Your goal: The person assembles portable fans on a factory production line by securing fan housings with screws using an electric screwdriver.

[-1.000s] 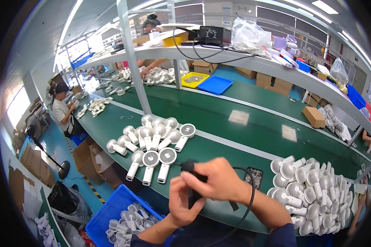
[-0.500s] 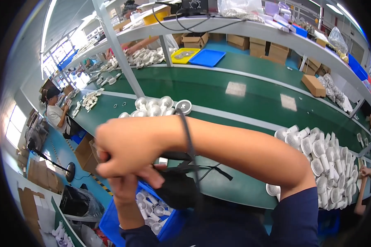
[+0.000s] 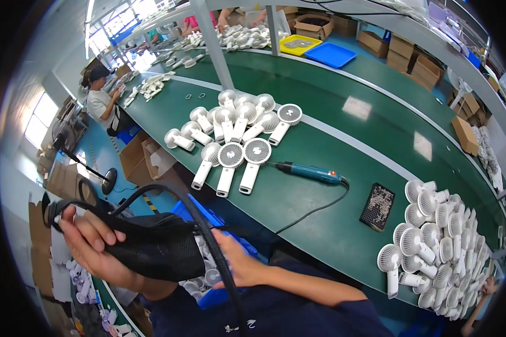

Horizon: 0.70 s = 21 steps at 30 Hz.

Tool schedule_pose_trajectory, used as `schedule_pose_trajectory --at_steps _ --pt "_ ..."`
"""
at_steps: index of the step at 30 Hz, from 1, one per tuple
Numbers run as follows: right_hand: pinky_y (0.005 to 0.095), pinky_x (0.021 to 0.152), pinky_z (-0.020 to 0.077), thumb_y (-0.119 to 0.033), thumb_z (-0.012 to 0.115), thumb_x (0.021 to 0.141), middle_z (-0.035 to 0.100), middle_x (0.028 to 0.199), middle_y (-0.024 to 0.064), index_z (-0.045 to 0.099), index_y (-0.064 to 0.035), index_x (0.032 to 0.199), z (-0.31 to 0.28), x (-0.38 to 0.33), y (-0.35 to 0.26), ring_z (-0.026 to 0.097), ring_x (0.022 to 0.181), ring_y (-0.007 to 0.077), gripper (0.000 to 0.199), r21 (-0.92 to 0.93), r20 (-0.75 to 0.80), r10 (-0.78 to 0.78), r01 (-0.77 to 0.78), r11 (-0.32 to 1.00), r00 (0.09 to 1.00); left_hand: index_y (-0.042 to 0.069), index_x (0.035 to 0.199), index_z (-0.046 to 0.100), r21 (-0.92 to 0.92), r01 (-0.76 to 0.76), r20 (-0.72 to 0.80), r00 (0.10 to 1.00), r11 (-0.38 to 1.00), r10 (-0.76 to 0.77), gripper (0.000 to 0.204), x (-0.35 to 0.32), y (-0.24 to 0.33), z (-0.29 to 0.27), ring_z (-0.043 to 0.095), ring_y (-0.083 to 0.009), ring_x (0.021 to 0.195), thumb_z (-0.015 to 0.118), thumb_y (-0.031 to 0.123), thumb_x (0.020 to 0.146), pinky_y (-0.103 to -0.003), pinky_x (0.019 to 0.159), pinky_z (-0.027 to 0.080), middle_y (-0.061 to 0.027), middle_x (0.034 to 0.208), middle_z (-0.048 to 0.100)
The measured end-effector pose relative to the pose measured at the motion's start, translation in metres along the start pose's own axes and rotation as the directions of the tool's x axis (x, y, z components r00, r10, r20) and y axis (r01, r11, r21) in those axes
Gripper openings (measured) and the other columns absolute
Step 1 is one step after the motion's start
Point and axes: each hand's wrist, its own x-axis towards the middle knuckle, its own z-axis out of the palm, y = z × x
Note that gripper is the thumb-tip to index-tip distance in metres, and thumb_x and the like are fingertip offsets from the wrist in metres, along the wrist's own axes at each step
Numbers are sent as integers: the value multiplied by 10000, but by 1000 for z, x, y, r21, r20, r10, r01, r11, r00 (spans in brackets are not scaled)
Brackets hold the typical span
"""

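While both hands, left [image 3: 90, 238] and right [image 3: 239, 264], grip a black strap [image 3: 152, 244], the screwdriver [image 3: 309, 171] lies idle beside unworked fans [image 3: 236, 135] on the desk [image 3: 331, 224].

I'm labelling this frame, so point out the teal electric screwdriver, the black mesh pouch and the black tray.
teal electric screwdriver [image 3: 312, 172], head view, mid-body.
black mesh pouch [image 3: 154, 247], head view, mesh centre.
black tray [image 3: 376, 206], head view, its middle.

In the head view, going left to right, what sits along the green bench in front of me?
Cluster of white handheld fans → teal electric screwdriver with its cable → black perforated tray → big heap of white handheld fans at the right end.
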Motion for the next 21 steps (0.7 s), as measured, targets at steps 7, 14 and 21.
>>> schedule_pose_trajectory --at_steps 7,14,21 --pt "482 1099 208 -221 828 635 233 1466 178 151 -72 1433 90 37 12 179 1379 386 1056 287 -46 -81 90 954 996 -4 1100 516 116 -76 48 996 990 70 279 -8 32 -49 362 -56 574 385 227 1015 -211 570 452 27 616 331" --pt "350 1096 250 -439 434 958 355 1430 125 238 -18 1434 130 -7 21 353 1313 227 665 800 538 164 -562 211 827 -6 891 523 349 -58 231 973 935 -26 262 10 22 -90 492 -168 605 367 172 1003 -523 971 405 -43 617 451" --pt "422 844 509 -737 202 860 554 1216 114 403 -122 1345 114 -40 13 625 948 272 808 243 936 -105 -833 -498 337 40 828 521 583 450 123 774 676 -621 274 -13 -50 -184 392 -61 552 440 244 992 -251 618 451 19 613 415"
